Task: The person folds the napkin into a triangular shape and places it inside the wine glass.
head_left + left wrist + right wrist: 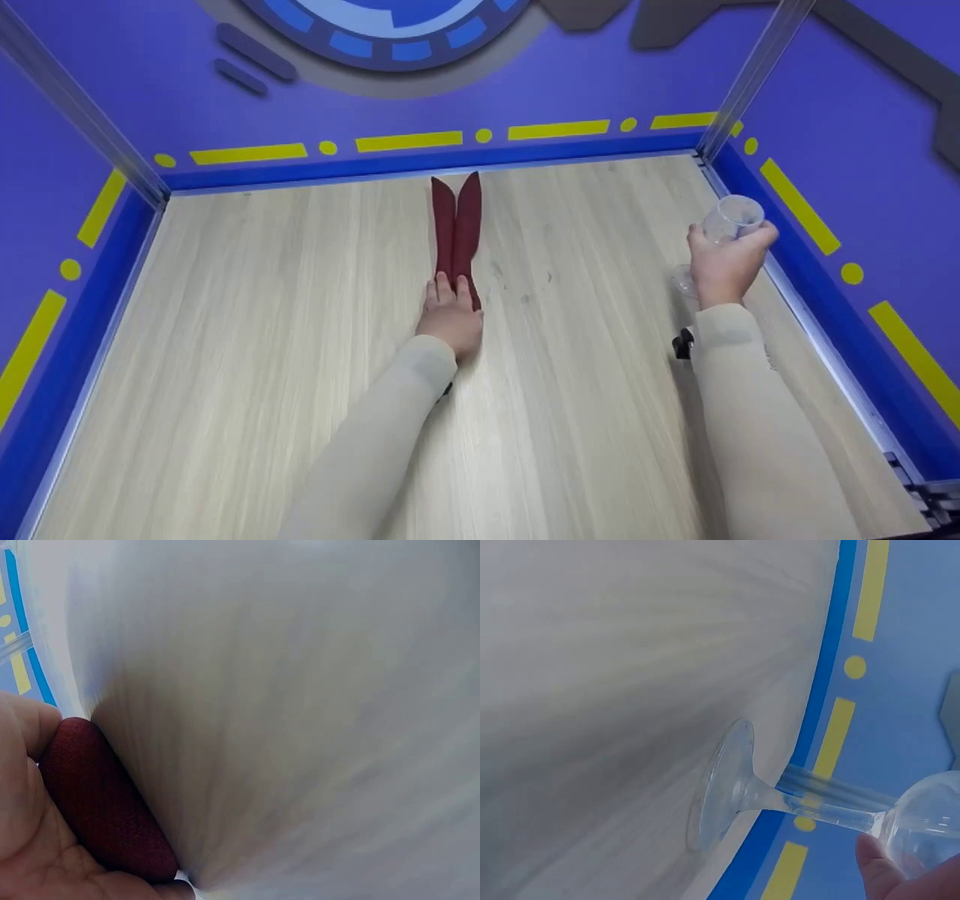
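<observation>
A dark red folded cloth napkin (468, 217) lies lengthwise on the tabletop, its two pointed ends spread toward the back wall. My left hand (451, 322) grips its near end from above. In the left wrist view the thick rolled end of the napkin (105, 799) sits against the palm, with digits at either side of it. Over at the right, my right hand (726, 262) holds a clear stemmed wine glass (731, 215) by the bowl. Its round foot (727, 784) is right at the tabletop in the right wrist view, stem rising from it.
The pale wood-grain table (262, 337) is enclosed by blue-purple panels with yellow marks. A metal edge rail (825, 360) runs close beside the right hand. Faint dark smudges mark the wood right of the napkin.
</observation>
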Action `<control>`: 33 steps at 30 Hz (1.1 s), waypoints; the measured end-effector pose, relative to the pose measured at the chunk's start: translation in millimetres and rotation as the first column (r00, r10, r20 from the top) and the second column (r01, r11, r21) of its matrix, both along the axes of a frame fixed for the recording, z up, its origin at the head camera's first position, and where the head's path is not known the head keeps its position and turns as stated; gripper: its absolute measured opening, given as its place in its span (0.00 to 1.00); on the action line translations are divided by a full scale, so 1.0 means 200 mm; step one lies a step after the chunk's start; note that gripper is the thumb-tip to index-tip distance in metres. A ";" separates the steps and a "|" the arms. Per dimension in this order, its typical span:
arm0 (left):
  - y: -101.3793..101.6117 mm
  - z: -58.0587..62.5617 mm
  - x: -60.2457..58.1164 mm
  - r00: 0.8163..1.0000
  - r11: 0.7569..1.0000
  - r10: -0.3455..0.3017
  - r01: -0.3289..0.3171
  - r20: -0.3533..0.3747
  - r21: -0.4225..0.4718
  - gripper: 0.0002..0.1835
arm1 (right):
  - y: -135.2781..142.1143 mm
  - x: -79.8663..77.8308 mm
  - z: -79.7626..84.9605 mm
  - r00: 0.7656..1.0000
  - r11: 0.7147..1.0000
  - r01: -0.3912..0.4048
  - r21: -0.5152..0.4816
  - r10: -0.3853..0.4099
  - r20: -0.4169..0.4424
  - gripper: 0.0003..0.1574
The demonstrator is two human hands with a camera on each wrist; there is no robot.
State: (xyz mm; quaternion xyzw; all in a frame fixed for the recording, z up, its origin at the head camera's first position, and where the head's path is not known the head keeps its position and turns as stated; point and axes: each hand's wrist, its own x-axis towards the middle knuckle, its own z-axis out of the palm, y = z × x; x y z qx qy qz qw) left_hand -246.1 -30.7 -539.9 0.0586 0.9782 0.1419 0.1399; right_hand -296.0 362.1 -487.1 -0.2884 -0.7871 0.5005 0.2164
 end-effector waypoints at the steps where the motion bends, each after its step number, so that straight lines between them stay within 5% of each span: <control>1: 0.00 0.00 0.00 1.000 1.000 0.001 -0.001 -0.003 0.003 0.37 | -0.02 0.00 0.00 1.000 1.000 -0.016 0.008 0.016 0.007 0.61; 14: 0.00 -0.01 -0.01 1.000 1.000 -0.009 0.008 -0.018 -0.021 0.36 | -0.35 -0.06 0.03 0.984 0.980 -0.165 0.116 0.171 -0.049 0.61; 33: 0.01 -0.01 -0.01 0.999 1.000 0.026 -0.026 0.019 0.007 0.37 | -0.83 -0.09 0.06 0.926 0.915 -0.355 0.193 0.372 -0.063 0.58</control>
